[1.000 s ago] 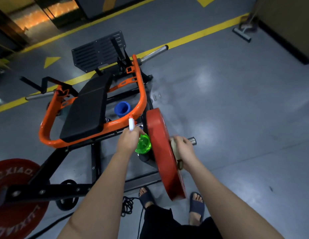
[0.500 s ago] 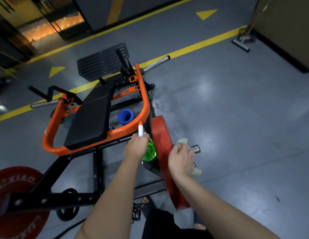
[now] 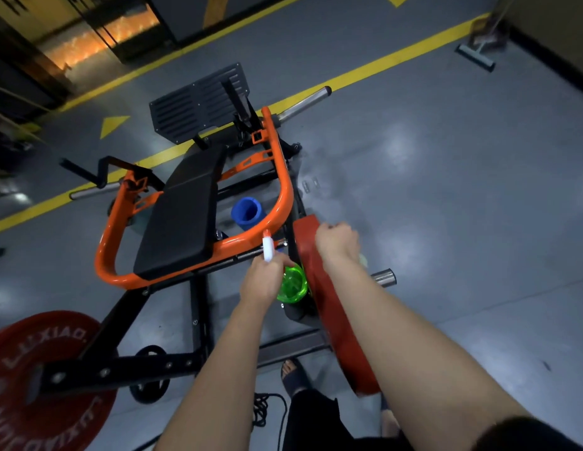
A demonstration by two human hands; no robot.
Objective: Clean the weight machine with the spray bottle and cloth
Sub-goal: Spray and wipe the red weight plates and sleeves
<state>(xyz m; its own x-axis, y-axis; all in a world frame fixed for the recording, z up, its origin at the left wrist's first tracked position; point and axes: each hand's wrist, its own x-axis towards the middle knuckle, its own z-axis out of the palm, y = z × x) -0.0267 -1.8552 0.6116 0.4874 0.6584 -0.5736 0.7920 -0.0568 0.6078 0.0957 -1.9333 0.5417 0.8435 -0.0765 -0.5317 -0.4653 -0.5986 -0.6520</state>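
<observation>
Plate (image 3: 39, 369) reads "LUXIAO"; left hand (image 3: 262, 283) grips spray bottle (image 3: 292, 284), right hand (image 3: 337, 244) cloth (image 3: 363, 260).

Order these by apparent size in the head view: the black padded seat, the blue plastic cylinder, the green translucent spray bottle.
1. Black padded seat, clearly largest.
2-3. Blue plastic cylinder and green translucent spray bottle look alike; the left hand hides part of the bottle.

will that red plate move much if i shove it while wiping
Probably barely: the red plate looks thick and solid, so heavy for its size. It hangs on a round chrome sleeve with no collar visible, so it may spin or slide slightly under the right hand.
</observation>
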